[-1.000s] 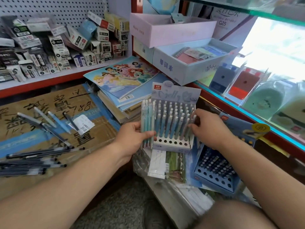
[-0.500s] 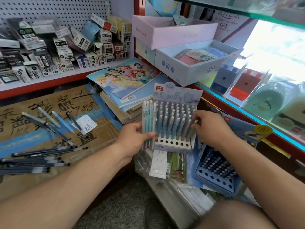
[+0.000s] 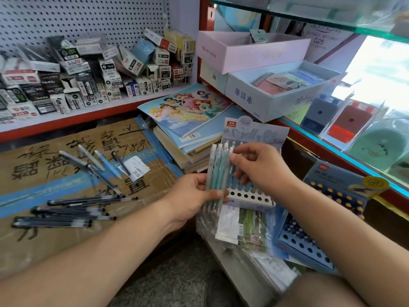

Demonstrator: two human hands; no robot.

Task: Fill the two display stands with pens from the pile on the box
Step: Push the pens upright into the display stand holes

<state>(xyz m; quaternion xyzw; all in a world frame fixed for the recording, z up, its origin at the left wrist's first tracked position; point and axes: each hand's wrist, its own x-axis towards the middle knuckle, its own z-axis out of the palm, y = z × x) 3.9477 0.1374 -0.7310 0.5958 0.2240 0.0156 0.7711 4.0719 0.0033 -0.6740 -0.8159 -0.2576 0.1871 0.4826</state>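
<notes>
Left hand (image 3: 192,197): fingers and thumb curled round the lower half of a bunch of pale blue pens (image 3: 214,173), held upright, caps up.

Right hand (image 3: 263,168): fingers curled, thumb and fingertips pinching the rightmost pen (image 3: 224,181) of that bunch near its cap.

Pale display stand (image 3: 254,134): directly behind both hands, upright. Its rear rows hold pens, while the front row of holes below the right hand is bare.

Dark blue display stand (image 3: 309,242): below and to the right of the right wrist, partly filled.

Cardboard box (image 3: 55,178): left of the left hand. Loose dark pens (image 3: 66,210) and several light ones (image 3: 104,161) lie on it, well apart from both hands
</notes>
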